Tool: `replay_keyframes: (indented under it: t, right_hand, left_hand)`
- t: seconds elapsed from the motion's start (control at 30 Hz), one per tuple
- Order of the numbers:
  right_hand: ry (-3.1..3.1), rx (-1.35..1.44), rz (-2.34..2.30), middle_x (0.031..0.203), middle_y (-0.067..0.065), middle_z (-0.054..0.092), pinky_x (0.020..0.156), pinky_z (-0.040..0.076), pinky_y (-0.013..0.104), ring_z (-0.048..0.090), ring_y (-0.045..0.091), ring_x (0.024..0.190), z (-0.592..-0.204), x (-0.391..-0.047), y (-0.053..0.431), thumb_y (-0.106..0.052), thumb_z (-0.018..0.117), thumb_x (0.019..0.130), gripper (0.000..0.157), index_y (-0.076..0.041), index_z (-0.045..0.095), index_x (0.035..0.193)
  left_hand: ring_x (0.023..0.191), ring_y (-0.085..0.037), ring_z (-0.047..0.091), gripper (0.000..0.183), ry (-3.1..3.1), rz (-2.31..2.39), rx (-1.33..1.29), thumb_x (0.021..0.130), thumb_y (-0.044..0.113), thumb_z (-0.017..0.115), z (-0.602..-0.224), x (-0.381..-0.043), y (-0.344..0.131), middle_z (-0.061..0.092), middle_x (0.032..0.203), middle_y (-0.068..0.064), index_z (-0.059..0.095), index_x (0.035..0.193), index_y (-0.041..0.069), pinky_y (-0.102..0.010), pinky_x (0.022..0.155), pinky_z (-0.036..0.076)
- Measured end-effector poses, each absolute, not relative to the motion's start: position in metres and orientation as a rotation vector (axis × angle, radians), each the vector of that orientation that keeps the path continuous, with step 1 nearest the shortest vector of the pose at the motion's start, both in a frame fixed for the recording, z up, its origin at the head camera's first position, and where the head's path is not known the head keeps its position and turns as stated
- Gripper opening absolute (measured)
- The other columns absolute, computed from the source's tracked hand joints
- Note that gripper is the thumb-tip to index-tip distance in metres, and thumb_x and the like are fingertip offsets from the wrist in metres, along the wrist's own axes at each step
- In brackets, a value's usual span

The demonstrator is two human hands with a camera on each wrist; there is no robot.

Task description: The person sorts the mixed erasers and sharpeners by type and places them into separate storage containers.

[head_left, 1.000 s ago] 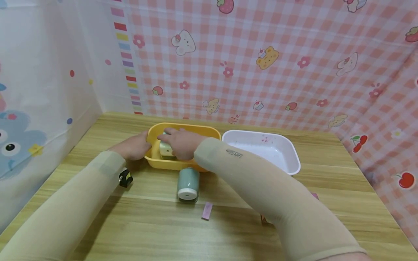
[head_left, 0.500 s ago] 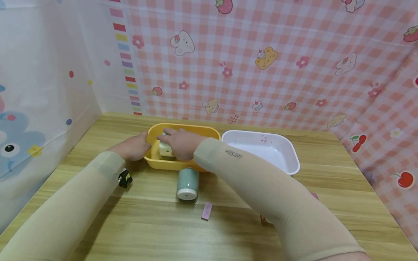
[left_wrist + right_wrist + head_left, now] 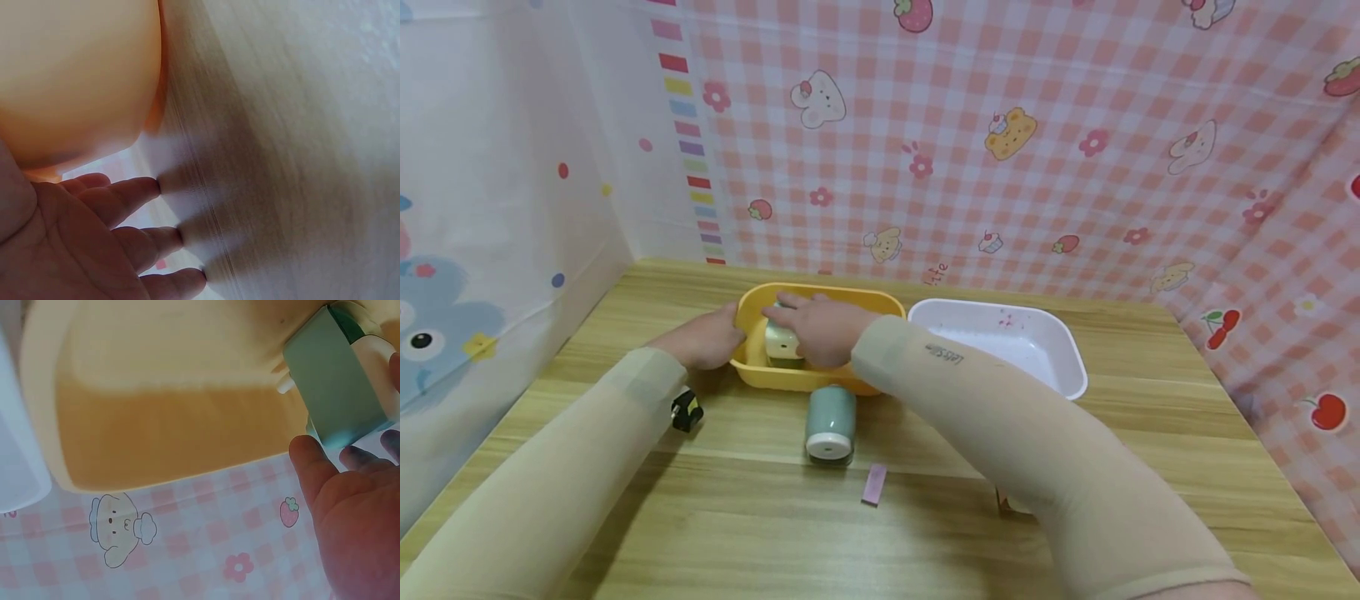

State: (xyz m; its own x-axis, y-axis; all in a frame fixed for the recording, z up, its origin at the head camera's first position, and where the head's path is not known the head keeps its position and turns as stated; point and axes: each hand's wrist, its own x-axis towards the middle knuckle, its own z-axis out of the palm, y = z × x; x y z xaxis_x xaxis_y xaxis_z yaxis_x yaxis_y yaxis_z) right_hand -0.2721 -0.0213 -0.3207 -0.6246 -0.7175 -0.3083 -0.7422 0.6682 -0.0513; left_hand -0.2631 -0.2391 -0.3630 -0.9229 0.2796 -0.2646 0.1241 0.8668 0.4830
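My right hand (image 3: 833, 330) reaches into the yellow bin (image 3: 816, 380) and holds a green box-shaped thing (image 3: 337, 381) with a white rounded part and a small white knob. In the head view, its pale front (image 3: 783, 345) has a small dark hole; the fingers lie over its top. At the bin's left end is my left hand (image 3: 711, 337). The left wrist view shows its fingers (image 3: 134, 190) extended, tips down at the tabletop, close beside the bin wall. A grey-green cylinder (image 3: 831, 412) with a white end lies in front of the bin.
A white tray (image 3: 1051, 385) stands right of the bin. A pink strip (image 3: 874, 485) lies nearer on the wooden table (image 3: 760, 533). By the left wrist is a small black-and-yellow thing (image 3: 687, 410). The right arm partly covers a small brown item (image 3: 1004, 501). A checked cloth (image 3: 955, 200) hangs behind.
The right forearm has shifted slightly, now covering a pink bit seen near it before. Both hands keep almost the same places, and the green thing stays in the bin.
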Motion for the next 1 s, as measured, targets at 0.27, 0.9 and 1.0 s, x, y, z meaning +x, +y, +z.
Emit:
replay_keyframes:
  t: [0.27,0.9,1.0]
  right_hand:
    - [2.589,-1.212,0.059,0.178,0.009,0.016,0.133,0.019,0.047,0.020,0.025,0.164,-0.318,-0.275,-0.012,-0.019,0.056,0.107,0.073,-0.019,0.019,0.170]
    - [2.560,-1.363,0.066,0.161,0.004,0.052,0.128,0.034,0.039,0.047,0.024,0.151,-0.285,-0.234,0.016,-0.042,0.056,0.109,0.057,-0.014,0.048,0.158]
    - [2.526,-1.429,0.081,0.151,0.002,0.061,0.122,0.042,0.037,0.057,0.021,0.140,-0.282,-0.222,0.018,-0.047,0.061,0.105,0.058,-0.015,0.054,0.153]
  left_hand:
    - [0.114,-0.037,0.057,0.056,2.709,0.694,0.292,0.107,0.013,0.032,-0.367,-0.266,-0.241,0.058,0.133,-0.030,0.024,0.157,-0.011,-0.063,0.110,0.042]
    - [0.091,-0.029,0.061,0.079,2.673,0.672,0.241,0.106,0.011,0.032,-0.363,-0.267,-0.238,0.027,0.166,-0.037,-0.023,0.163,0.001,-0.042,0.087,0.054]
    - [0.090,-0.030,0.061,0.080,2.670,0.664,0.236,0.106,0.009,0.031,-0.363,-0.268,-0.237,0.022,0.168,-0.035,-0.024,0.164,0.006,-0.040,0.081,0.054]
